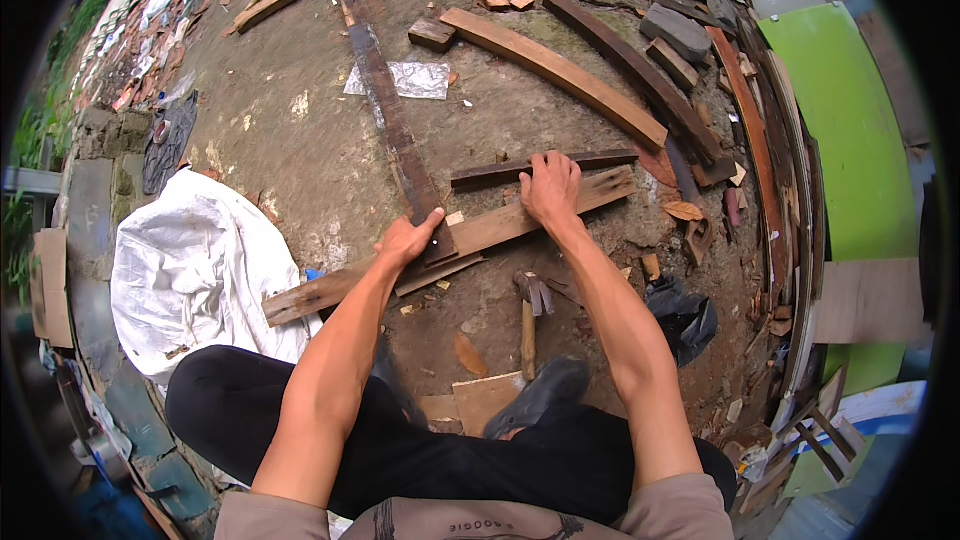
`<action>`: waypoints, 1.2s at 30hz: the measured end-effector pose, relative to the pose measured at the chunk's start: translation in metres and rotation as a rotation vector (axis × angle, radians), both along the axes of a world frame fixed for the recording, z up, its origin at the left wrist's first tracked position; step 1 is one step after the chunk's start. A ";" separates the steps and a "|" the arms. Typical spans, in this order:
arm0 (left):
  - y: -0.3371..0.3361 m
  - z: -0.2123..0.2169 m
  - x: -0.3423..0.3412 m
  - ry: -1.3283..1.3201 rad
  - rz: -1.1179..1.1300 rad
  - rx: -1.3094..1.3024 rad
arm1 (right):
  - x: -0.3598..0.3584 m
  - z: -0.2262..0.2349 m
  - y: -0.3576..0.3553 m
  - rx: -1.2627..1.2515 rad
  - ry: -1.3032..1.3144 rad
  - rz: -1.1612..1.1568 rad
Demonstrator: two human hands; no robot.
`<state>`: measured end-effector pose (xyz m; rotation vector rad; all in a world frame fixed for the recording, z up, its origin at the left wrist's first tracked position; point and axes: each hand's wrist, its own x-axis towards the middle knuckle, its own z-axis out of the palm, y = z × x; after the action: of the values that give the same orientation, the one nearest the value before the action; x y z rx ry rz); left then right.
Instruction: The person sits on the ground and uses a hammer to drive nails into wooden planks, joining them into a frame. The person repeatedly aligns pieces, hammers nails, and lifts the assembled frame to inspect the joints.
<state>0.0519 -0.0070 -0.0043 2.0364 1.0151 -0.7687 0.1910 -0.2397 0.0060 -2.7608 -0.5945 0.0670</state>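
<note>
My left hand (408, 240) closes round the near end of a long dark plank (385, 110), thumb on top. That plank reaches away from me, and its near end rests across a lighter, weathered plank (470, 240) lying crosswise. My right hand (552, 190) curls its fingers over a short dark wood strip (490, 174) just beyond the lighter plank; the palm side is hidden. Between my arms a claw hammer (528, 335) lies on the ground, handle toward me, near my shoe (540, 395). A thin wood offcut (435, 276) pokes out under the lighter plank.
A white sack (200, 270) lies at the left. Curved beams (560, 70) and stacked scrap wood fill the far right, before a green panel (845, 130). A black plastic bag (685, 320) sits right of my right forearm. Clear plastic (410, 81) lies beside the long plank.
</note>
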 end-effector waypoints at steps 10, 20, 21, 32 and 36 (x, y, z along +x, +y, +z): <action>-0.009 0.015 0.005 0.000 0.088 -0.069 | -0.109 0.002 0.051 0.354 0.715 -0.297; -0.007 -0.009 0.023 -0.036 0.134 -0.040 | -0.177 0.013 0.088 0.209 0.428 -0.244; -0.006 -0.006 0.024 -0.030 0.075 -0.033 | -0.175 0.018 0.091 0.143 0.453 -0.241; -0.004 -0.001 0.027 0.035 0.085 -0.038 | -0.162 0.008 0.109 0.076 0.305 -0.179; -0.009 0.002 0.028 0.052 0.130 -0.045 | -0.158 -0.001 0.105 0.106 0.291 -0.185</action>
<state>0.0798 -0.0159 -0.0028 1.9009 1.1375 -0.7717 0.0334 -0.1343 0.0047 -2.6216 -0.2571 0.3758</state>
